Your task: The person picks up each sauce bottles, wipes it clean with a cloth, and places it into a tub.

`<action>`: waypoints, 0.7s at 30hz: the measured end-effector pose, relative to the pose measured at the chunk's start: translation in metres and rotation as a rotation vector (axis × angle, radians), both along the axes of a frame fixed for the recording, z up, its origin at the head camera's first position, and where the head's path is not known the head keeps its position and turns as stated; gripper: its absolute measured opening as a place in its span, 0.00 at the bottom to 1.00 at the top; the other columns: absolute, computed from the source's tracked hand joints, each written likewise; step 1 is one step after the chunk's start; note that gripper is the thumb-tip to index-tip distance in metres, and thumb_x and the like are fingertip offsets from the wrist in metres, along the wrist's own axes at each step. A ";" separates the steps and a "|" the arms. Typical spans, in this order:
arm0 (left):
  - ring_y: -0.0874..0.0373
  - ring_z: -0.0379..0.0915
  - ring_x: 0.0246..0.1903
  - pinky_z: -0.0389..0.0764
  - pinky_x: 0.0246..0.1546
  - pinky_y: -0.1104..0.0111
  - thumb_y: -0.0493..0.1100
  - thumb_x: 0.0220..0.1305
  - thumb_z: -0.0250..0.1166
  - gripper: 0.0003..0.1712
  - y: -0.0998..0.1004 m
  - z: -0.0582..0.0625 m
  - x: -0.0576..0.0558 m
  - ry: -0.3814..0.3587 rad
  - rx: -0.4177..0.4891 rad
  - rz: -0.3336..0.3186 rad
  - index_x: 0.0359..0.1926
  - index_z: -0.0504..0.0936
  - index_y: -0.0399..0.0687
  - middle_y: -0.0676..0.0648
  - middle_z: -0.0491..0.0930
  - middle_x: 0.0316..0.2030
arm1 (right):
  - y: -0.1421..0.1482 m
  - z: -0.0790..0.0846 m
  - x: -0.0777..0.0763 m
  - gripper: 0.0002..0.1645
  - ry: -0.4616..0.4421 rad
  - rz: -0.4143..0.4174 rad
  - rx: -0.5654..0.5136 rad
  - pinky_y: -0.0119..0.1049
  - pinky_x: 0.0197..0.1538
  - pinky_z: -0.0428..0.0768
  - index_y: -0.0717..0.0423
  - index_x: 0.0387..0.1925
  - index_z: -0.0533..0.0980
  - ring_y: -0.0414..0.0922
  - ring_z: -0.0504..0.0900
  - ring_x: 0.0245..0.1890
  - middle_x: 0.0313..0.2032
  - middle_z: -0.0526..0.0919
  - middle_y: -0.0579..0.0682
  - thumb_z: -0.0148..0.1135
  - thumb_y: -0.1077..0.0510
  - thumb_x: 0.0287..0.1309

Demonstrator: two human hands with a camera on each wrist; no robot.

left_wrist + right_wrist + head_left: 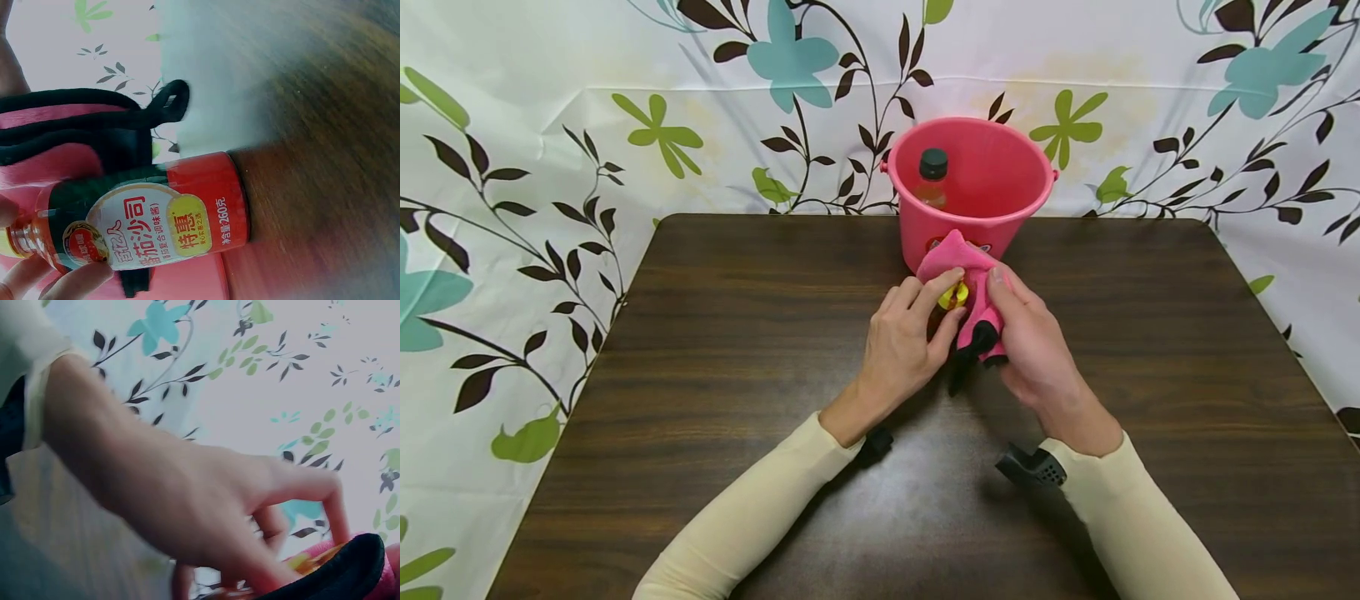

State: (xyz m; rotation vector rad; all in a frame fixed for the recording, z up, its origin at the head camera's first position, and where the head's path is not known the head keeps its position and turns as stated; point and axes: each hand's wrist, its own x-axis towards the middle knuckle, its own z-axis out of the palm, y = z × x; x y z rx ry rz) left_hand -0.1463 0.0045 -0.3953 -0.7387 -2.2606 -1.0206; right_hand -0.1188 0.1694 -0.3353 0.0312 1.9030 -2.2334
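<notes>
My left hand (898, 342) pinches the yellow cap (955, 297) and neck of a ketchup bottle (190, 215). The bottle stands upright with a red and green label, its base close over the table in the left wrist view. My right hand (1037, 354) grips a pink cloth piece (957, 254) with black edging and a small black loop (179, 94), folded and held right beside the bottle. In the right wrist view the left hand (187, 494) reaches across, fingers down at the black-edged cloth (359, 565). Much of the right hand's grip is hidden behind the cloth.
A pink bucket (917, 229) stands at the table's back edge, just beyond both hands. Inside it is a bottle with a dark green cap (933, 163). The dark wooden table (760, 333) ends at a hanging floral curtain (662, 50).
</notes>
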 end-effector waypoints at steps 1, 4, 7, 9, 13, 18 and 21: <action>0.52 0.74 0.36 0.82 0.37 0.64 0.48 0.69 0.71 0.28 0.000 0.000 0.000 0.006 0.001 -0.002 0.68 0.79 0.52 0.44 0.81 0.41 | 0.001 0.004 0.001 0.33 0.008 0.003 -0.009 0.28 0.59 0.85 0.42 0.80 0.62 0.47 0.70 0.67 0.69 0.68 0.48 0.43 0.39 0.82; 0.52 0.74 0.36 0.80 0.36 0.63 0.48 0.69 0.71 0.27 0.000 0.000 -0.001 0.025 0.000 -0.001 0.67 0.80 0.51 0.44 0.81 0.40 | 0.004 0.014 0.002 0.34 0.040 0.011 -0.014 0.29 0.61 0.84 0.43 0.80 0.61 0.48 0.69 0.70 0.70 0.67 0.48 0.44 0.37 0.81; 0.52 0.73 0.34 0.77 0.34 0.63 0.47 0.70 0.70 0.26 0.000 0.000 -0.001 0.033 -0.001 0.003 0.66 0.80 0.52 0.44 0.81 0.39 | 0.007 0.021 0.004 0.34 0.073 0.013 -0.008 0.30 0.62 0.84 0.44 0.79 0.61 0.49 0.69 0.70 0.70 0.67 0.49 0.44 0.37 0.81; 0.52 0.72 0.34 0.77 0.33 0.64 0.47 0.70 0.70 0.26 0.000 0.000 -0.001 0.033 -0.004 0.004 0.66 0.80 0.52 0.44 0.80 0.38 | 0.009 0.024 0.005 0.34 0.089 0.007 0.004 0.30 0.60 0.85 0.45 0.78 0.61 0.50 0.70 0.69 0.68 0.68 0.49 0.44 0.37 0.81; 0.53 0.71 0.34 0.75 0.32 0.64 0.48 0.70 0.70 0.26 0.000 0.001 -0.001 0.024 -0.009 0.003 0.67 0.80 0.53 0.45 0.78 0.36 | 0.013 0.025 0.007 0.33 0.089 -0.003 0.031 0.30 0.56 0.86 0.45 0.77 0.61 0.50 0.71 0.67 0.66 0.69 0.49 0.44 0.36 0.81; 0.53 0.71 0.34 0.76 0.33 0.64 0.48 0.70 0.70 0.27 -0.001 0.002 -0.001 0.021 -0.016 0.011 0.67 0.80 0.53 0.45 0.78 0.36 | 0.015 0.019 0.007 0.34 0.061 -0.009 0.069 0.30 0.56 0.86 0.45 0.77 0.61 0.49 0.71 0.65 0.65 0.70 0.49 0.43 0.35 0.80; 0.53 0.71 0.34 0.76 0.33 0.65 0.48 0.69 0.70 0.27 -0.001 0.002 -0.001 0.019 -0.021 0.016 0.67 0.80 0.53 0.46 0.78 0.36 | 0.016 0.017 0.007 0.34 0.051 -0.018 0.075 0.30 0.54 0.85 0.45 0.76 0.62 0.48 0.72 0.64 0.63 0.70 0.49 0.44 0.34 0.80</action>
